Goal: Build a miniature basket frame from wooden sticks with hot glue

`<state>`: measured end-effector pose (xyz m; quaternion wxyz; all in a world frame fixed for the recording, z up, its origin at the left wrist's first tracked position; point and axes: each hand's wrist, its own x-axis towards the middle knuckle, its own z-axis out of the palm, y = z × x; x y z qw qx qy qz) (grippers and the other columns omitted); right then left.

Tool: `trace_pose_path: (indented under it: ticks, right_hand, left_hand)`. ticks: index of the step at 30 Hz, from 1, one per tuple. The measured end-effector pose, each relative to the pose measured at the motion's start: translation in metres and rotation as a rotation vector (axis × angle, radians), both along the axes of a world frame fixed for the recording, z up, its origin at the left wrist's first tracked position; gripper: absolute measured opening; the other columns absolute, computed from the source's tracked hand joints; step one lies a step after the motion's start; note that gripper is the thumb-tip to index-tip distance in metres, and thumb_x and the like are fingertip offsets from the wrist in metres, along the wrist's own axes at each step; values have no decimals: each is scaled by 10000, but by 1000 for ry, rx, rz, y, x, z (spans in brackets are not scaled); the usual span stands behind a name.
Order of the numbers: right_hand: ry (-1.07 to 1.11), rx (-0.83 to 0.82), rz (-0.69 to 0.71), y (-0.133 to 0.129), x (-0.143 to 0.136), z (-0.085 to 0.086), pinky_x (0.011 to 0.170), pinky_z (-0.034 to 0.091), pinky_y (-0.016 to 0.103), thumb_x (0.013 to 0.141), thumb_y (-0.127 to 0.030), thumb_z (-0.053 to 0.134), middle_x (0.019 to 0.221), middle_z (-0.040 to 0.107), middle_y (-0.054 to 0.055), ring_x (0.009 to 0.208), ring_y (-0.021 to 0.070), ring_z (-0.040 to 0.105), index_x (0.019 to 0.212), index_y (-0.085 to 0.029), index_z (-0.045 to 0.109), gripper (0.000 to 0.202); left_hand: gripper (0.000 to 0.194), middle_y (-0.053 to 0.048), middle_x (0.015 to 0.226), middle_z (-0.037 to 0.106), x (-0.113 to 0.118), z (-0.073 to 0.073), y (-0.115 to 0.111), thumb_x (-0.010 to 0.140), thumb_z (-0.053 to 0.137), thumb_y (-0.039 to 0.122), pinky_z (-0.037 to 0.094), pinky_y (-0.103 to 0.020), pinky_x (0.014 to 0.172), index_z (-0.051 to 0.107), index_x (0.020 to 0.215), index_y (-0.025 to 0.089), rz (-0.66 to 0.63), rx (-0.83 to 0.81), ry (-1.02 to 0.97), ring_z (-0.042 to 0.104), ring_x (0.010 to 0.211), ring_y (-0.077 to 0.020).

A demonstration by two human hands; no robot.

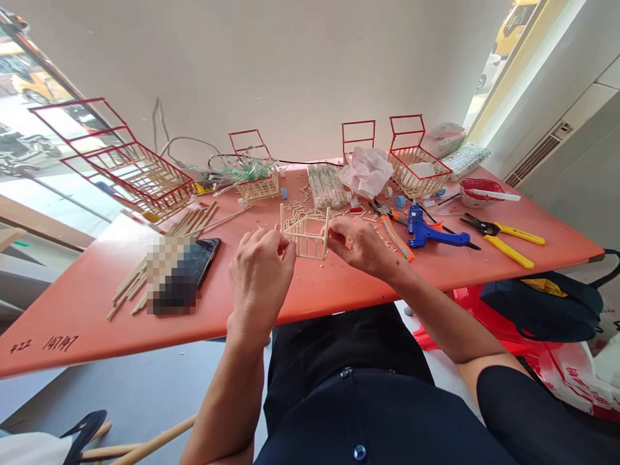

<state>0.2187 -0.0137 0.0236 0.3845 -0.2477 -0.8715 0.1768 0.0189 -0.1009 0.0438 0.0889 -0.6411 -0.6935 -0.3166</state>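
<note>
Between my two hands a small frame of pale wooden sticks is held just over the orange table. It has slatted sides and two taller posts. My left hand pinches its left post, with the fingers curled in. On the other side, my right hand grips the right post between thumb and fingers. Short cut pieces of stick lie scattered behind the frame. To the right of my right hand are orange-handled pliers and a blue glue gun.
Yellow-handled wire strippers and a red bowl sit at the right. Long sticks and a phone lie at the left. Red-trimmed stick baskets stand along the back, near a crumpled white bag and clear glue sticks.
</note>
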Motion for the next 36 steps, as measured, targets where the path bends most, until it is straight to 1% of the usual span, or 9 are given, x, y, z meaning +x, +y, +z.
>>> trace_pose_path:
  ticks: [5, 10, 15, 19, 25, 32, 36]
  right_hand:
    - [12, 3, 20, 0, 0, 1, 733, 349, 291, 1018, -235, 596, 754, 544, -17, 693, 145, 458, 809, -222, 493, 233]
    - [-11, 11, 24, 0, 0, 1, 740, 358, 290, 1009, -210, 589, 755, 559, -10, 695, 147, 442, 788, -221, 510, 234]
    - [-15, 21, 36, 0, 1, 1, 745, 357, 289, 1008, -206, 586, 753, 564, -10, 705, 149, 463, 799, -213, 546, 213]
    - [-25, 20, 29, 1, 1, 1, 749, 357, 288, 1004, -199, 592, 758, 566, -9, 710, 150, 473, 808, -211, 556, 200]
    - [-8, 51, 37, 1, 1, 0, 747, 351, 289, 993, -186, 602, 739, 545, -21, 694, 146, 461, 796, -213, 543, 208]
    - [-14, 52, 42, 0, 1, 3, 730, 344, 290, 983, -168, 586, 729, 524, -21, 686, 144, 438, 759, -224, 476, 256]
    - [-6, 56, 48, 0, 1, 3, 728, 340, 288, 985, -169, 591, 722, 513, -27, 680, 139, 434, 760, -222, 473, 260]
  left_hand:
    - [225, -75, 851, 710, 0, -1, 1, 934, 611, 234, 428, -385, 753, 556, 717, 249, 8, 3, 43, 633, 912, -287]
    - [225, -70, 838, 692, 1, 0, 2, 926, 605, 226, 413, -378, 727, 550, 708, 247, 19, 6, 55, 630, 904, -280]
    - [216, -76, 862, 691, 3, 1, 3, 933, 618, 225, 395, -371, 703, 567, 724, 243, 46, 5, 70, 628, 925, -284]
    - [233, -86, 883, 688, 5, 0, 2, 950, 622, 222, 400, -380, 721, 565, 725, 245, 57, 10, 61, 622, 941, -296]
    - [234, -89, 891, 685, 6, -3, 2, 956, 632, 226, 426, -397, 768, 571, 732, 254, 81, 4, 81, 619, 969, -317]
    - [238, -90, 891, 682, 7, -3, 3, 951, 636, 224, 429, -393, 770, 570, 725, 254, 88, 7, 75, 619, 974, -316]
    - [223, -95, 908, 700, 7, -3, 3, 963, 626, 234, 427, -391, 763, 584, 745, 249, 109, -18, 90, 622, 983, -318]
